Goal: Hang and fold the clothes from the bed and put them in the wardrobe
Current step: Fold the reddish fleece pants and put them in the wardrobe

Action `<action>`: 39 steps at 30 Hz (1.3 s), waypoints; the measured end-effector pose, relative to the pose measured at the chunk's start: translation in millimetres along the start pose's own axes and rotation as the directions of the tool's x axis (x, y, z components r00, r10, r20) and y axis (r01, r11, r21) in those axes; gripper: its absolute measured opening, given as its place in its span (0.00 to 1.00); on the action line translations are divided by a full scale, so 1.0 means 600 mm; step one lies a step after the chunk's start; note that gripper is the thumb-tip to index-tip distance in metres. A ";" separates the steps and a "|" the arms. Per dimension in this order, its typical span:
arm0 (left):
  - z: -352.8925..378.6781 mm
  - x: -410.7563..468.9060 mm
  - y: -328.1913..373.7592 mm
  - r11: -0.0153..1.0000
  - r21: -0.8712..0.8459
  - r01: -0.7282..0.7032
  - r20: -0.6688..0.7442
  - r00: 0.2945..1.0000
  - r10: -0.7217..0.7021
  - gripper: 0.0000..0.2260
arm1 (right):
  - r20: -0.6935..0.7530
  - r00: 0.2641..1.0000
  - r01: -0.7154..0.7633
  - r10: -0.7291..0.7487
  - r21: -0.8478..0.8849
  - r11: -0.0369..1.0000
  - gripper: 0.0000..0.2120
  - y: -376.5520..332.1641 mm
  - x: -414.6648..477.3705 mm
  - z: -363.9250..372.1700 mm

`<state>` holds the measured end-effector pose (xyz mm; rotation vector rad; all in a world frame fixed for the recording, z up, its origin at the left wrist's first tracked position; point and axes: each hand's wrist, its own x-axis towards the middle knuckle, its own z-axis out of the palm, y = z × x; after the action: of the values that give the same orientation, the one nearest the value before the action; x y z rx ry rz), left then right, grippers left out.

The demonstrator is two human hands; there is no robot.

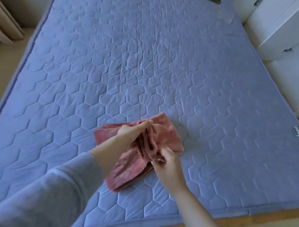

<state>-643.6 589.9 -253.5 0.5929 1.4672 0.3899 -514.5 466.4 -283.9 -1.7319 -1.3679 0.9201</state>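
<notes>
A pink cloth, partly folded into layers, lies on the blue quilted bed near its front edge. My left hand reaches across it and grips a bunched fold at the far side, with fingers curled over the raised layers. My right hand pinches the near end of the same raised fold. The stacked layers stand up between both hands, while the rest of the cloth lies flat on the bed. A grey sleeve covers my left forearm.
A white cabinet stands beside the bed at the right. A beige curtain hangs at the far left. A dark item peeks in at the top edge. The wooden bed frame shows at the front.
</notes>
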 end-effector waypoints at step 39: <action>-0.129 0.111 -0.226 0.997 -0.073 0.007 -0.335 0.942 -0.031 0.19 | 0.255 0.391 -0.650 0.884 0.756 0.070 0.06 0.147 0.037 0.077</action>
<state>-729.5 531.0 -387.4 0.4694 1.7763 0.5458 -511.1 479.0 -385.1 -1.6518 0.4487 1.4606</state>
